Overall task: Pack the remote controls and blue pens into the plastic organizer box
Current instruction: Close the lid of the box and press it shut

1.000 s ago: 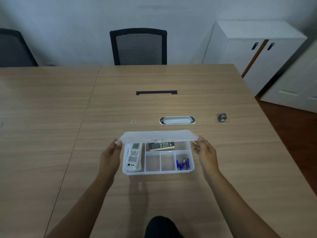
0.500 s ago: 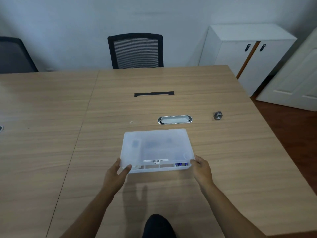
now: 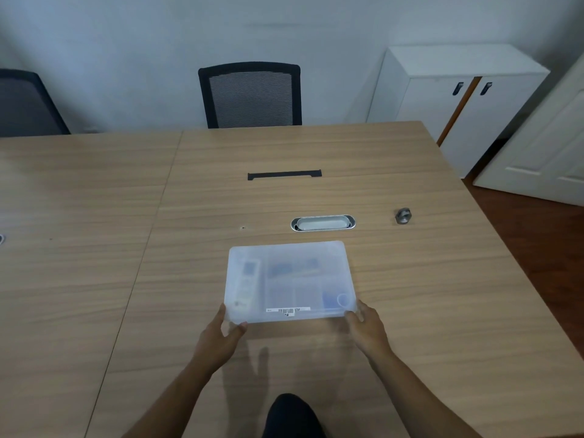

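Note:
The translucent plastic organizer box (image 3: pixel 289 281) lies on the wooden table with its lid down flat. Through the frosted lid I make out a white remote control (image 3: pixel 246 284) in the left compartment, a darker remote (image 3: pixel 279 269) at the back, and blue pens (image 3: pixel 330 300) at the front right. My left hand (image 3: pixel 221 335) grips the box's near left corner, thumb on the lid. My right hand (image 3: pixel 366 325) grips the near right corner.
A silver cable grommet (image 3: pixel 322 223) and a black cable slot (image 3: pixel 284 175) sit in the table beyond the box. A small grey metal object (image 3: pixel 403 215) lies at the right. Black chairs (image 3: pixel 251 96) stand behind the table, a white cabinet (image 3: pixel 458 99) at the right.
The lid swung down from upright and now rests flat on the box. Both hands moved from the box's sides to its near corners.

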